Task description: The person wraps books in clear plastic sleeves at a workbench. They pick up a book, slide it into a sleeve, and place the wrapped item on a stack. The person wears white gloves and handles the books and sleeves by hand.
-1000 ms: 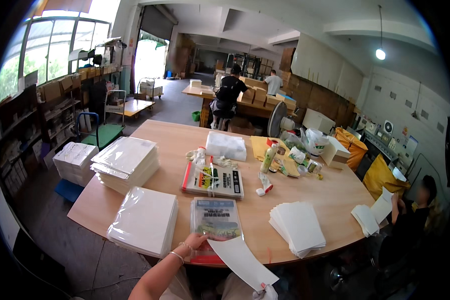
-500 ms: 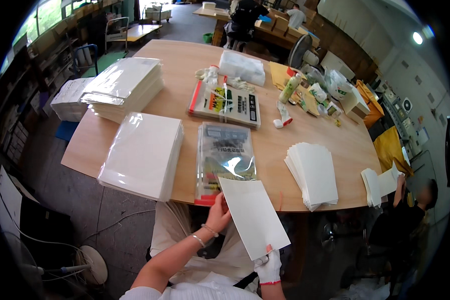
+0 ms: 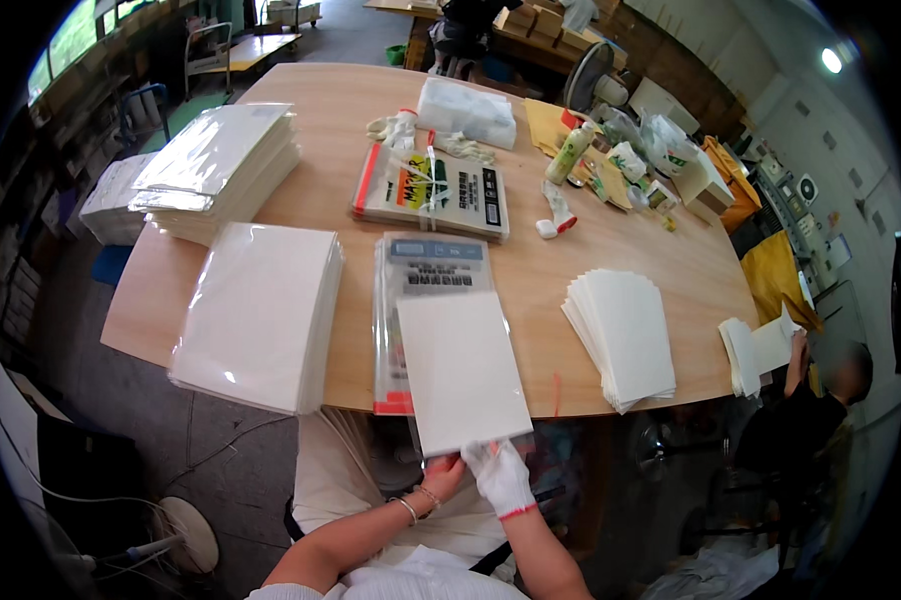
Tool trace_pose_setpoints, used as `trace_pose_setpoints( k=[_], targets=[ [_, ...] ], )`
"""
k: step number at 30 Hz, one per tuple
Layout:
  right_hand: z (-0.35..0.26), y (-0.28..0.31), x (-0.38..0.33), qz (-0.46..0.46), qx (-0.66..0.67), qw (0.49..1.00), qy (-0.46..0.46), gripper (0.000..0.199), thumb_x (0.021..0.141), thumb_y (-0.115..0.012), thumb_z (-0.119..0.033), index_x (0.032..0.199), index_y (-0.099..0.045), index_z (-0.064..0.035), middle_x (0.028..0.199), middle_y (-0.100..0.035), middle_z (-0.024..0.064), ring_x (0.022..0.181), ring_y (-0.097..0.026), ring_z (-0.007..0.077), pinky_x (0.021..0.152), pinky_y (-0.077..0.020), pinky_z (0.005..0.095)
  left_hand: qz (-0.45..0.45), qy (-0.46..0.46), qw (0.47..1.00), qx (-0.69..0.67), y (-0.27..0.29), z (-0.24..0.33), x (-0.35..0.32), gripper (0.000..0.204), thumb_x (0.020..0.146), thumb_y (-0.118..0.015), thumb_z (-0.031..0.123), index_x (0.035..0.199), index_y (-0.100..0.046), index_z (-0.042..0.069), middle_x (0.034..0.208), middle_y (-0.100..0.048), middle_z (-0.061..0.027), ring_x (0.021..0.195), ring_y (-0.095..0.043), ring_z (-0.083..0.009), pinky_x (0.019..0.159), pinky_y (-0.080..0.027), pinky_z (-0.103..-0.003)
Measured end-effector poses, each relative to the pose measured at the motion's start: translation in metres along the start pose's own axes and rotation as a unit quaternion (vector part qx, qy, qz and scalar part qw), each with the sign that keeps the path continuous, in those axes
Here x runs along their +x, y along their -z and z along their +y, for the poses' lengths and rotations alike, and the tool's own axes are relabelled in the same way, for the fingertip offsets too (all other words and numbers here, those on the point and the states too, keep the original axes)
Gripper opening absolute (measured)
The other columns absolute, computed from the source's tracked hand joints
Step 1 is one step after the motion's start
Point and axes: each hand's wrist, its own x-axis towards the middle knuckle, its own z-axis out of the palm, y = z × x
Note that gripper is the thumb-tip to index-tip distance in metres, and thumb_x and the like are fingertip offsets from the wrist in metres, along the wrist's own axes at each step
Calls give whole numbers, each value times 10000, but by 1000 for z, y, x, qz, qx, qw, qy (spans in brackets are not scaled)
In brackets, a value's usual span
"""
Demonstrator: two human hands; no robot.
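Note:
A white card sheet (image 3: 466, 370), perhaps several together, lies flat over a stack of printed clear plastic bags (image 3: 436, 262) at the table's near edge. My left hand (image 3: 446, 480), bare with bracelets at the wrist, is closed at the sheet's near left corner. It seems to pinch a clear plastic bag's edge, with a bit of red there; its fingertips are partly hidden. My right hand (image 3: 501, 475), in a white glove with bare fingertips showing, grips the sheet's near edge. Slightly right of the sheet, clear plastic shows along its edge.
Left stand two stacks of bagged white sheets (image 3: 256, 310) (image 3: 211, 165). A fanned pile of white cards (image 3: 623, 335) lies right. Farther back are a tied bundle of printed bags (image 3: 431, 195), gloves (image 3: 394, 130), a bottle (image 3: 569, 153) and clutter. A person (image 3: 806, 420) sits at the right.
The sheet has swung straighter and moved left over the bag stack. My right hand has moved up and left, close beside my left hand, which has come down toward me. The view has shifted slightly.

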Motion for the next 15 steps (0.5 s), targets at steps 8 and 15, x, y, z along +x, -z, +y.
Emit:
trace_pose_setpoints(
  k=[8, 15],
  targets=[
    [-10, 1, -2, -116, -70, 989, -55, 246, 903, -431, -198, 1063, -494, -22, 950, -593, 159, 796, -613, 276, 690, -525, 408, 91, 1, 941, -327, 48, 30, -21, 416, 817, -580, 97, 1192, -437, -15, 1110, -544, -114, 1061, -507, -193, 916, -393, -298],
    [17, -62, -16, -168, -707, 571, 381, 111, 686, -598, -63, 777, -553, -19, 822, -506, 123, 795, -518, 294, 671, -441, 369, 0, 103, 935, -340, 93, 24, -36, 388, 912, -398, 276, 1123, -546, -14, 1088, -580, -76, 1020, -529, -155, 900, -395, -288]
  ],
)
